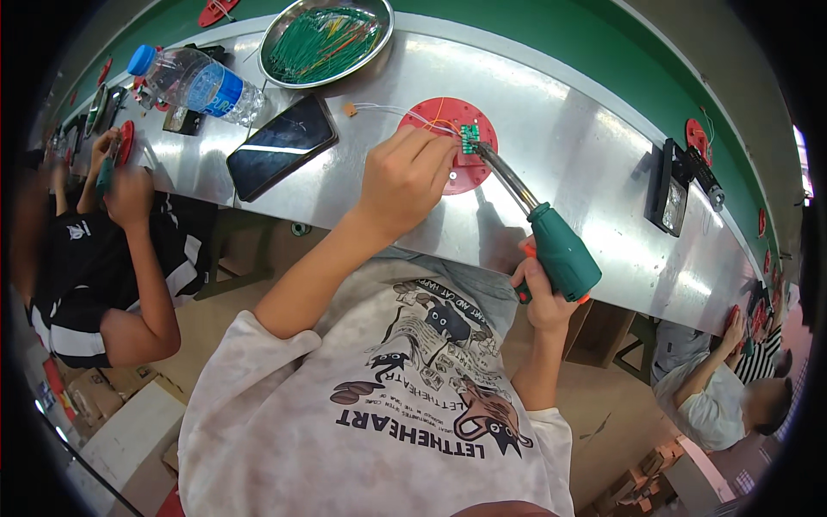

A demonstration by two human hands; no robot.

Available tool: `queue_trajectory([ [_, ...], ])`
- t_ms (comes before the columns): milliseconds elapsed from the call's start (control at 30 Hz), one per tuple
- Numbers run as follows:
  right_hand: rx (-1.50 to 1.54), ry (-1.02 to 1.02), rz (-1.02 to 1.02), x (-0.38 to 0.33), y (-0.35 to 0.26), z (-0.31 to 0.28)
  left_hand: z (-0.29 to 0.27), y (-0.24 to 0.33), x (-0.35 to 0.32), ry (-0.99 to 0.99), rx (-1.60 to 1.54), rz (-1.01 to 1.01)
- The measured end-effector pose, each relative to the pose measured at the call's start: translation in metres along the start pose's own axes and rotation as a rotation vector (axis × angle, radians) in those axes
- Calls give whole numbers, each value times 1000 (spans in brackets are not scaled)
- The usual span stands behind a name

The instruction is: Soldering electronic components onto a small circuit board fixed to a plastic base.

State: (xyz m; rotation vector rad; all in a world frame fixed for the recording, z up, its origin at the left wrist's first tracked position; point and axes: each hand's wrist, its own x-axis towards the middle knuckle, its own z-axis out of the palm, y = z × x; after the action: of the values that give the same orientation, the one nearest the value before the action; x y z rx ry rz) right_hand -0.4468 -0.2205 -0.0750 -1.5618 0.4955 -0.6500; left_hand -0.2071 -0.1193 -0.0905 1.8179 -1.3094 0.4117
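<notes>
Grasping one soldering gun (564,252): right hand (543,295); left hand (405,177), grip unclear, over one disc (474,172).

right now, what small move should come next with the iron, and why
Probably a slight, careful lowering of the iron so its tip meets the green board squarely: the right hand grips the handle, the tip is right at the board, and the left hand has its fingertips close beside it. Whether they already touch is hard to tell.
</notes>
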Motion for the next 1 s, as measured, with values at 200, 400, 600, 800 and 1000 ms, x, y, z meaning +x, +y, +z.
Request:
queue_trajectory([
  [200, -10, -6, 38, 1, -8, 1, 3, -1, -2, 0, 7, 19],
  [400, -24, -6, 55, 3, -9, 4, 3, -2, -4, -6, 19, 18],
  [600, -38, -19, 9, 7, -8, 2, 1, -1, -6, -64, 1, -28],
  [800, 3, 69, 127, 7, -13, 5, 1, -2, -7, -82, 26, -29],
  [1000, 199, 217, -29, 16, 6, -18, -2, 1, -8, -96, 29, -13],
])
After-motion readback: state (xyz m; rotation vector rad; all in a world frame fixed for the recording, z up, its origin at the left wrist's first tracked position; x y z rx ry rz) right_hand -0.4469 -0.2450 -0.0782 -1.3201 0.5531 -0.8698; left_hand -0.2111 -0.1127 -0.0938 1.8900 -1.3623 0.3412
